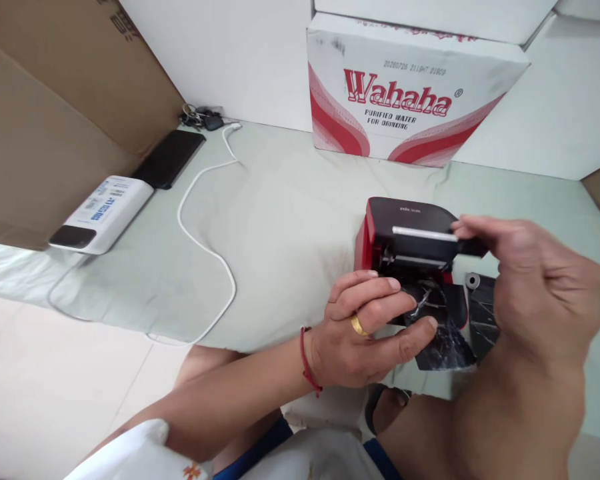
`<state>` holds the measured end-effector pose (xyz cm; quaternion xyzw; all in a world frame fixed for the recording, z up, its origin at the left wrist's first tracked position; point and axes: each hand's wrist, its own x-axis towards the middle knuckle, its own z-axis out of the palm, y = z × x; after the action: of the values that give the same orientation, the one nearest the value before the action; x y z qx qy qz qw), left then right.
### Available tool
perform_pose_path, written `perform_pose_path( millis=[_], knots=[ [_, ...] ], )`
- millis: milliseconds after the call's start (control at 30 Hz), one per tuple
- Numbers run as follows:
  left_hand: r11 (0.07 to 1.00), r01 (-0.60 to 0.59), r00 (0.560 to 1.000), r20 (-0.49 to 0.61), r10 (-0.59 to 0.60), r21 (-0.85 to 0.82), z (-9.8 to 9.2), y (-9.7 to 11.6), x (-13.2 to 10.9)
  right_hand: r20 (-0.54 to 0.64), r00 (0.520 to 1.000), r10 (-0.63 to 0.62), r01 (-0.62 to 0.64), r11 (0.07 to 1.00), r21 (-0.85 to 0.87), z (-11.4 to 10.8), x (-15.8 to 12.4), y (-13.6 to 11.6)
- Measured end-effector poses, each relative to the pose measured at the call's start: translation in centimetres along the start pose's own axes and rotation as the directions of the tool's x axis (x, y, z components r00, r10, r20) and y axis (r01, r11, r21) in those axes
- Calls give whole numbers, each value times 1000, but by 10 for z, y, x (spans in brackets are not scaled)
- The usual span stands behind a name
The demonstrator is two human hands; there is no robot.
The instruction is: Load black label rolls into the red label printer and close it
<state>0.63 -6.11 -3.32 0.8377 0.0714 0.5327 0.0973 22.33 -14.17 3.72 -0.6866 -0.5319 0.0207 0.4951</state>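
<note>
A black-and-red machine with a silver strip across its front stands on the pale green cloth. My right hand is closed around a black handle at the machine's right side. With fingers stretched out, my left hand lies over the machine's front edge and a dark, shiny, film-like sheet. That sheet hangs toward me from the front opening. Partly behind my right wrist lies another dark flat piece, with a small grey ring-shaped part at its top.
A Wahaha water carton stands at the back against white boxes. Along the left, beside a brown cardboard box, lie a white device, a black flat object and keys. A white cable curves across the cloth.
</note>
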Motion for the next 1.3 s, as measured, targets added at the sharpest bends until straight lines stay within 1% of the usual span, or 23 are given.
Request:
perform_pose_path(
  millis=[67,100,133,167,233,267,300,367,400,433,467,533,600,700,800,867,933,967,1033,1133,1200,1300],
  knots=[
    [1000,-7,1000,-12,6,-22,-1,-3,0,179,984,6,-1,1000,-31,-12,-3,-1],
    [998,-10,1000,-25,8,-57,-2,-6,0,265,964,2,11,999,-47,-18,-5,0],
    [995,-10,999,-41,5,-104,-3,-10,1,331,944,-2,22,998,-56,-23,-7,1],
    [988,-3,998,-58,-6,-157,-4,-14,2,361,933,-8,29,998,-54,-27,-8,3],
    [966,37,995,-76,-58,-257,-7,-23,5,378,926,-9,21,999,-27,-31,-10,6],
    [954,90,992,-58,-110,-285,-8,-27,6,381,925,-8,14,1000,-13,-32,-11,8],
    [938,165,984,-15,-178,-305,-9,-31,6,385,923,-6,7,1000,0,-31,-12,9],
    [888,318,947,67,-314,-332,-12,-36,6,383,924,-8,-1,1000,23,-30,-13,13],
    [862,371,928,104,-357,-346,-12,-37,5,378,926,-13,-1,999,38,-28,-14,15],
    [845,394,919,132,-372,-360,-13,-39,4,371,928,-19,-2,998,55,-27,-15,17],
    [840,393,919,152,-363,-374,-14,-40,3,363,931,-23,-5,997,76,-27,-16,19],
    [848,353,935,174,-308,-396,-15,-44,1,356,934,-19,-20,994,106,-26,-17,21],
    [855,320,947,174,-271,-408,-15,-47,0,365,931,-9,-36,992,119,-26,-17,23],
    [855,316,948,167,-270,-412,-14,-49,1,372,928,-7,-43,991,125,-25,-16,26],
    [837,337,941,181,-286,-430,-12,-49,1,333,943,1,-47,990,131,-24,-18,28],
    [778,396,918,197,-343,-488,-10,-49,0,324,946,7,-54,989,135,-24,-21,29],
    [689,467,880,217,-422,-555,-8,-52,-3,347,938,-14,-35,990,136,-26,-25,27],
    [644,503,856,233,-461,-577,-7,-53,-5,352,935,-38,-6,992,124,-27,-27,26],
    [570,575,805,285,-520,-587,-6,-58,-8,321,943,-94,79,995,59,-27,-29,20],
    [472,669,732,401,-550,-574,-4,-64,-11,245,957,-156,168,986,-26,-25,-32,7],
    [419,690,712,446,-543,-591,-2,-67,-13,244,953,-179,189,982,-19,-22,-32,-1],
    [364,698,700,481,-528,-617,0,-69,-16,285,935,-211,232,972,-40,-18,-32,-11]
  ],
)
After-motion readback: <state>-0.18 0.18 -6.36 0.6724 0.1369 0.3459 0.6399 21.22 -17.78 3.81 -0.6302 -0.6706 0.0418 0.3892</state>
